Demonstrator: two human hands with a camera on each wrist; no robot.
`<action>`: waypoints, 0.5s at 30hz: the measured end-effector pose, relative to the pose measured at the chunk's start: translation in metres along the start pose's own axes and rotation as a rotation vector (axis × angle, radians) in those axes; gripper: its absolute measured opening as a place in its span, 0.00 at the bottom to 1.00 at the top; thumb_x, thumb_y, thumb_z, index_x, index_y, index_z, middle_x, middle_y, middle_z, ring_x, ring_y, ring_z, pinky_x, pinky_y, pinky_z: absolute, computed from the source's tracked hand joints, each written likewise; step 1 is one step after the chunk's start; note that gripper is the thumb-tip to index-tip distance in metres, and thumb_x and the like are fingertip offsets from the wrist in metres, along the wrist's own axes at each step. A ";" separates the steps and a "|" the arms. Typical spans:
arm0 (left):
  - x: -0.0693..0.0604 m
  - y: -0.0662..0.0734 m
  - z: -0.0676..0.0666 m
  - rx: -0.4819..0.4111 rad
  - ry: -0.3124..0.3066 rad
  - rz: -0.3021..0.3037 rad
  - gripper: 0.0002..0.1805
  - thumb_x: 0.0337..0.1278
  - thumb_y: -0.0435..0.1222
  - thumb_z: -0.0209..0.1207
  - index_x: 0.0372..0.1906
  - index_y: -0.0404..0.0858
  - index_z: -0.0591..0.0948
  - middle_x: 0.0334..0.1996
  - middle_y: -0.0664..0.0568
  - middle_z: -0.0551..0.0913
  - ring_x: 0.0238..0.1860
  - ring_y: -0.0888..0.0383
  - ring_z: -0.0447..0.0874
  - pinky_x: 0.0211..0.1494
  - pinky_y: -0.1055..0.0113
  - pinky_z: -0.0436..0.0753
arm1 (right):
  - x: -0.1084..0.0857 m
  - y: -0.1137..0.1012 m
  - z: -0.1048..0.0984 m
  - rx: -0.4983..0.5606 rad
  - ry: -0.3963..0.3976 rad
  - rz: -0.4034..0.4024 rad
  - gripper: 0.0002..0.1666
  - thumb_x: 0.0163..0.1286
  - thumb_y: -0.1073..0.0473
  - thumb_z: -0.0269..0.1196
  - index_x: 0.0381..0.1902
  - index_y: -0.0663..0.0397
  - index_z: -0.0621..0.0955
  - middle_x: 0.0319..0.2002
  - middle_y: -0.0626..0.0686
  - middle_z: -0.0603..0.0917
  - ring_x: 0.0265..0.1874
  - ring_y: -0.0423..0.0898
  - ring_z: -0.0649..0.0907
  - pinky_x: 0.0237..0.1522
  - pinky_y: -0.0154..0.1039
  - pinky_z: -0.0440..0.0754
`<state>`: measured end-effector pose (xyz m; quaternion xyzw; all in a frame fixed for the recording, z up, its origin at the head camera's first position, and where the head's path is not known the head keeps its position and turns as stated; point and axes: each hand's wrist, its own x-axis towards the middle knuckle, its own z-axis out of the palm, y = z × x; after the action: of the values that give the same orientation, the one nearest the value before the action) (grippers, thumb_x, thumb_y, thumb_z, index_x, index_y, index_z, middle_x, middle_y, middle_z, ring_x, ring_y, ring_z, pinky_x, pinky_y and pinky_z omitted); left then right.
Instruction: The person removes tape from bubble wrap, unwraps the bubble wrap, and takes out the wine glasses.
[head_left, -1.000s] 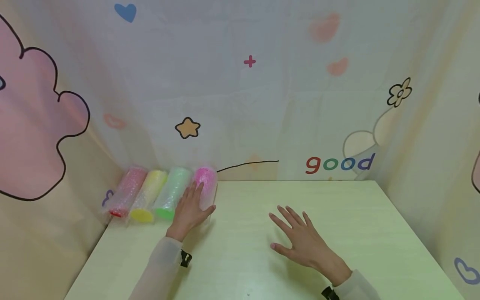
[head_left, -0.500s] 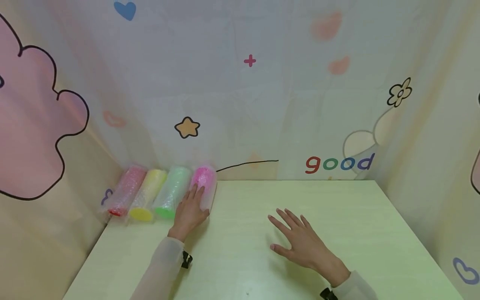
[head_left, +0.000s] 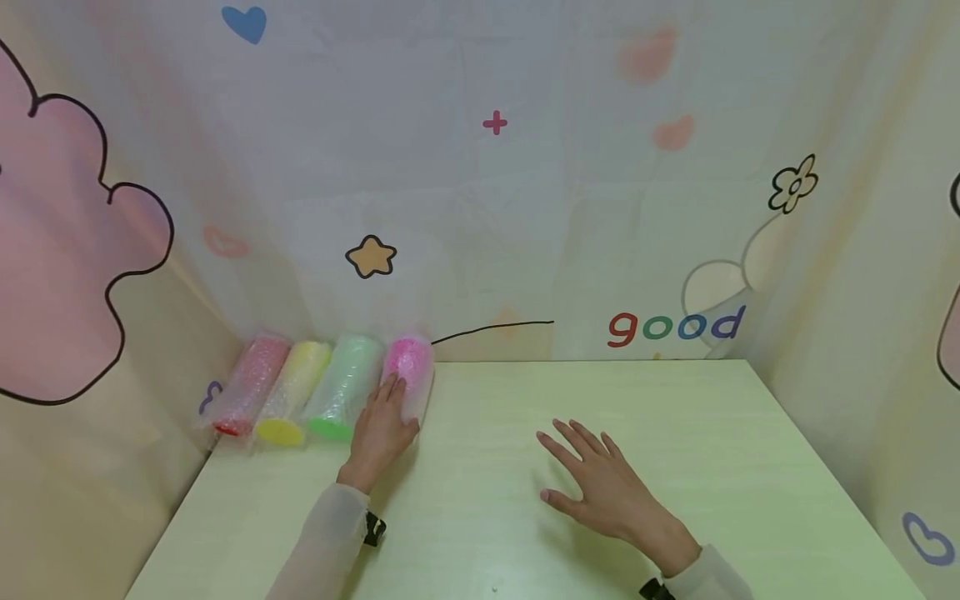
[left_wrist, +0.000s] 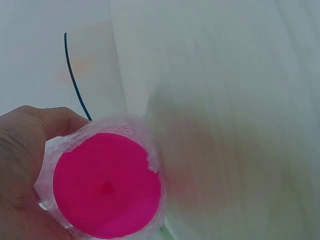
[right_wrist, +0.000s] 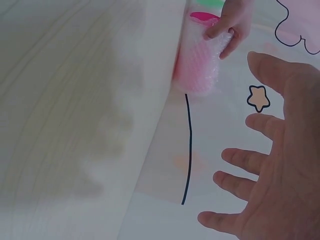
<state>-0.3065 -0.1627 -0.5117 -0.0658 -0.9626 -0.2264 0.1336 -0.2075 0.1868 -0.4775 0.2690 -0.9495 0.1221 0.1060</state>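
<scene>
A pink cylinder [head_left: 409, 357] in bubble wrap lies at the right end of a row by the back edge. My left hand [head_left: 377, 437] grips its near part, thumb on the right side and fingers over the top. The left wrist view shows its flat pink end [left_wrist: 107, 185] with the hand [left_wrist: 22, 170] curved round the wrapping; the right wrist view shows the hand [right_wrist: 236, 22] on the wrapped cylinder [right_wrist: 199, 62]. My right hand [head_left: 618, 500] hovers over the table with fingers spread, holding nothing; these also spread in the right wrist view [right_wrist: 285, 150].
Left of the pink cylinder lie wrapped green [head_left: 347, 383], yellow [head_left: 294, 392] and red [head_left: 251, 383] cylinders side by side. A printed curtain [head_left: 480, 208] stands behind and along both sides of the pale table [head_left: 480, 475].
My left hand has drawn back slightly, and its thumb has come in against the pink cylinder's side. My right hand has barely moved.
</scene>
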 end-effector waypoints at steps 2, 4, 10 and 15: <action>-0.001 0.002 0.000 -0.006 0.005 0.004 0.41 0.53 0.39 0.64 0.72 0.31 0.65 0.76 0.41 0.60 0.72 0.36 0.63 0.67 0.41 0.72 | 0.000 0.000 0.000 -0.003 0.012 -0.004 0.44 0.65 0.34 0.62 0.75 0.37 0.64 0.75 0.52 0.64 0.74 0.58 0.64 0.68 0.68 0.62; -0.003 0.004 0.000 -0.010 0.011 0.011 0.40 0.52 0.39 0.64 0.71 0.31 0.65 0.75 0.40 0.61 0.71 0.37 0.64 0.65 0.42 0.74 | 0.000 0.000 0.000 -0.003 0.016 -0.004 0.44 0.65 0.34 0.62 0.75 0.37 0.64 0.75 0.52 0.64 0.74 0.58 0.64 0.68 0.68 0.62; -0.011 0.016 -0.002 -0.019 0.014 0.018 0.39 0.51 0.40 0.65 0.70 0.34 0.68 0.74 0.42 0.63 0.68 0.38 0.68 0.59 0.41 0.78 | 0.001 0.001 -0.001 -0.003 -0.002 0.014 0.44 0.65 0.34 0.61 0.75 0.37 0.63 0.75 0.53 0.64 0.74 0.58 0.63 0.68 0.69 0.61; -0.022 0.031 -0.002 0.000 -0.003 0.041 0.39 0.51 0.41 0.65 0.69 0.34 0.69 0.72 0.41 0.65 0.67 0.39 0.70 0.54 0.42 0.81 | 0.004 0.000 -0.003 -0.005 -0.018 0.033 0.44 0.65 0.34 0.61 0.75 0.37 0.62 0.75 0.52 0.64 0.75 0.57 0.62 0.69 0.68 0.61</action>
<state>-0.2793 -0.1377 -0.5035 -0.0859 -0.9612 -0.2237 0.1365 -0.2101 0.1859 -0.4739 0.2543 -0.9550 0.1188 0.0962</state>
